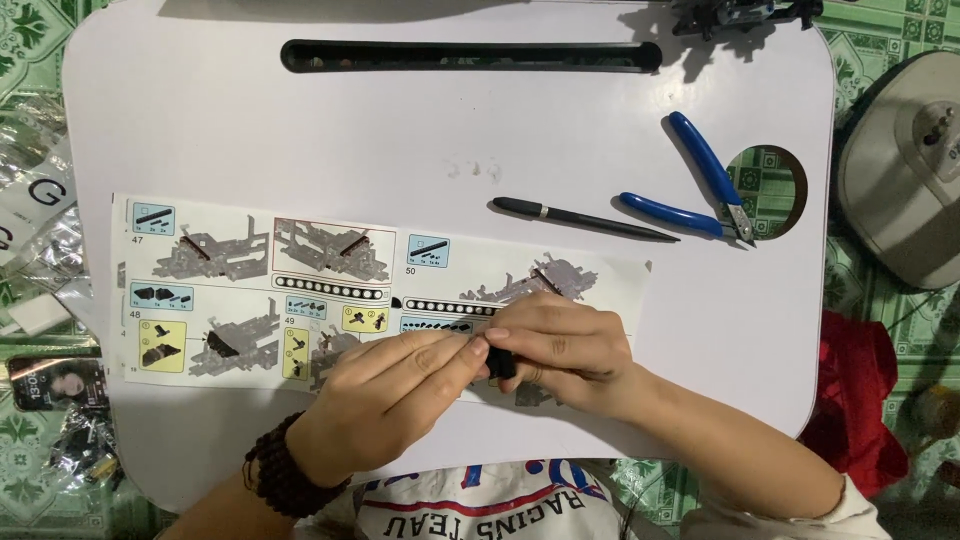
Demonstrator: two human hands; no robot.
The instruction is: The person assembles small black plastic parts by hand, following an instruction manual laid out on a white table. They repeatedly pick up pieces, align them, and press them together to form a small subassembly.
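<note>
Both hands meet over the instruction sheet [300,290] near the table's [200,120] front edge, left hand [395,385] and right hand [560,345] pinched together on a small black piece [500,363]. Joining appears under way; seating it likely calls for a firm, aligned push. Blue cutters [700,190] lie far right.

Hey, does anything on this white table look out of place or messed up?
Nothing stands out. Both hands pinch a small black part over the instruction sheet, which lies flat. The pen and blue cutters rest tidily on the white table.

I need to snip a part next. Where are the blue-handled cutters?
In the head view, the blue-handled cutters lie on the white table's right side, beside the round cup hole, just right of the black pen.
</note>
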